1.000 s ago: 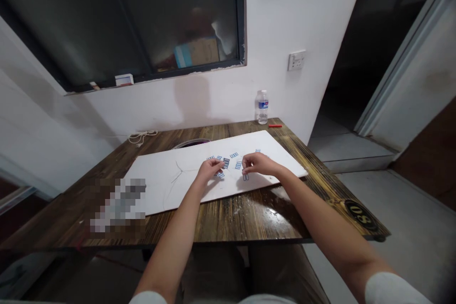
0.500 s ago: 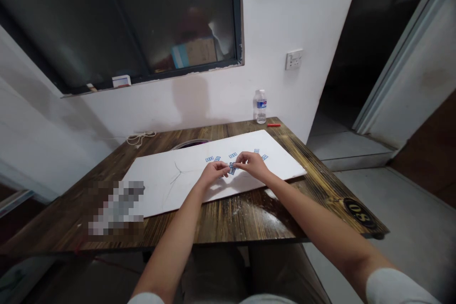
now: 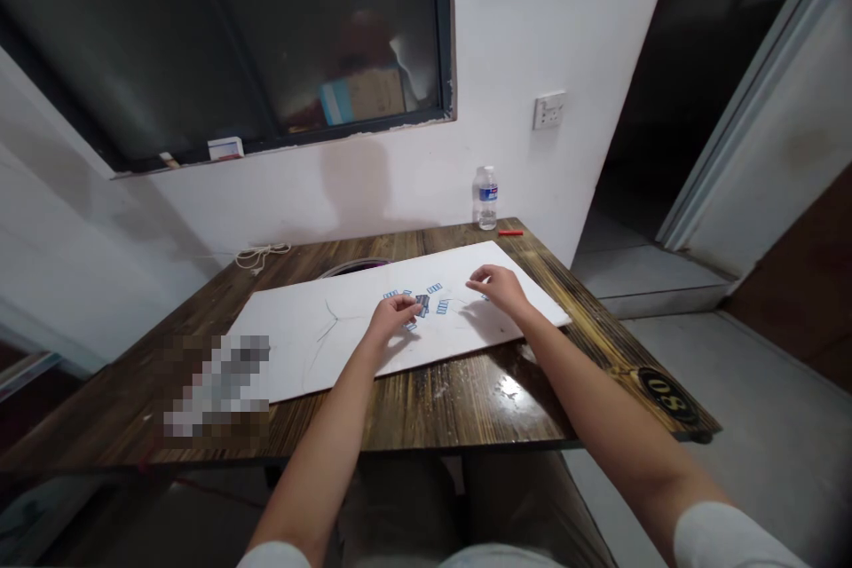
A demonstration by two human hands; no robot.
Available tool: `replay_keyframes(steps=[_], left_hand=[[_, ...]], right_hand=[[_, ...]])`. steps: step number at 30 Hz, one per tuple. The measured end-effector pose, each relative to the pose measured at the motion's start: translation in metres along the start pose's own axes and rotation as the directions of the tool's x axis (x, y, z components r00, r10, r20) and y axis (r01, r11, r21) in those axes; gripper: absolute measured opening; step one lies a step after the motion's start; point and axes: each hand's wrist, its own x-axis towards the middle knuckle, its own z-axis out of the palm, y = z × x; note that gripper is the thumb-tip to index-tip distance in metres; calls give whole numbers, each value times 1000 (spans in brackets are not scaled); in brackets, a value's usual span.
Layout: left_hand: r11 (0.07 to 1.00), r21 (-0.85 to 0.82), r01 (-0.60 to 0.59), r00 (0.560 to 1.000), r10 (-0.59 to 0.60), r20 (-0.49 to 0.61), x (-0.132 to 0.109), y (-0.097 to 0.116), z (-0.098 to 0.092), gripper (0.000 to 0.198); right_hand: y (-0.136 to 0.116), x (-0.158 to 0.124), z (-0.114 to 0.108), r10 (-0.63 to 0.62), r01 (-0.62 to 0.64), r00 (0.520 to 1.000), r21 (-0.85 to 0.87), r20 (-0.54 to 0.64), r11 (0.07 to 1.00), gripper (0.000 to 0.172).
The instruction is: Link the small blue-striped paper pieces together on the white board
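Note:
My left hand [image 3: 391, 319] pinches a small dark piece with blue stripes [image 3: 422, 305], perhaps several laid together, just above a white board [image 3: 293, 337]. Small blue-striped pieces lie around its fingertips, partly covered by the hand. A single striped piece [image 3: 442, 307] rests on the board between my hands, with another striped piece [image 3: 435, 288] behind it. My right hand [image 3: 500, 288] hovers over the board's right part, thumb and forefinger slightly apart, with nothing visible between them. Beneath it, a striped piece is mostly hidden.
The board lies on a dark wooden table [image 3: 426, 426] and bears thin drawn lines. A water bottle [image 3: 488, 198] and a red pen [image 3: 510, 232] are at the back right. A white cable [image 3: 261, 256] lies at the back left. A round-rimmed object [image 3: 352, 267] sits behind the board.
My right hand has drawn away from my left hand, to the right and slightly up. My left hand keeps its pinch and has shifted slightly left. The striped piece between them is now uncovered.

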Motion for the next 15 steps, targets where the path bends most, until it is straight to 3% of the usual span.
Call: replay_keyframes(steps=[7, 12, 15], left_hand=[[1000, -6, 17, 993, -18, -117, 2, -2, -5, 40], [1000, -15, 14, 991, -15, -133, 3, -3, -5, 40], [1000, -22, 14, 989, -17, -146, 3, -1, -5, 40]], right_hand=[[27, 6, -22, 173, -181, 983, -466, -60, 866, 23], [29, 4, -15, 264, -188, 964, -610, 35, 770, 43], [29, 4, -10, 308, -206, 949, -620, 60, 757, 41]])
